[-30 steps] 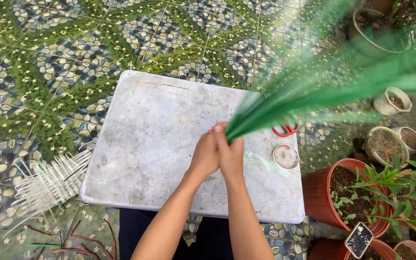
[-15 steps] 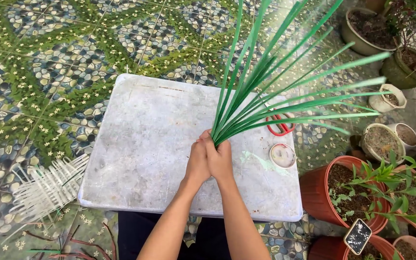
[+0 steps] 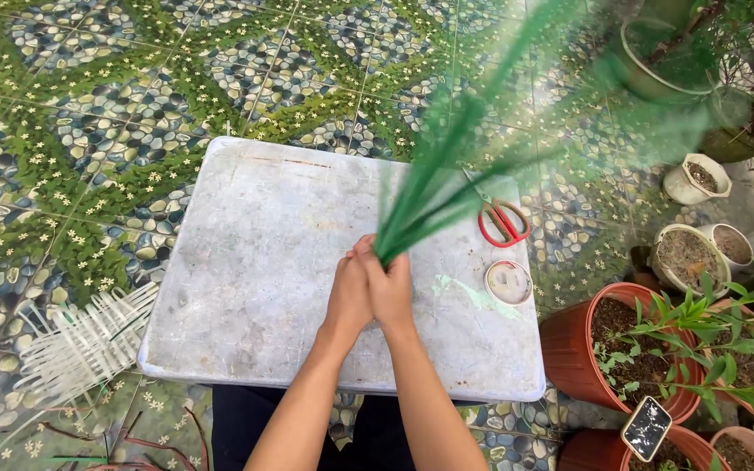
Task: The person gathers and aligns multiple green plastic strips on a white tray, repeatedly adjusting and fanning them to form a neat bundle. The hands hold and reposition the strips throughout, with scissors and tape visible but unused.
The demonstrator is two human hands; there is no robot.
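A pale, stained rectangular board (image 3: 246,288) with rounded corners serves as the work surface and sits above a floor (image 3: 89,113) of pebble-and-leaf patterned tiles. Red-handled scissors (image 3: 501,218) lie near the board's far right corner, with a small round tin (image 3: 508,282) just beside them toward the near edge. On the floor, a bundle of pale strips (image 3: 80,344) lies at the board's left, and several plant pots (image 3: 634,349) stand to its right.
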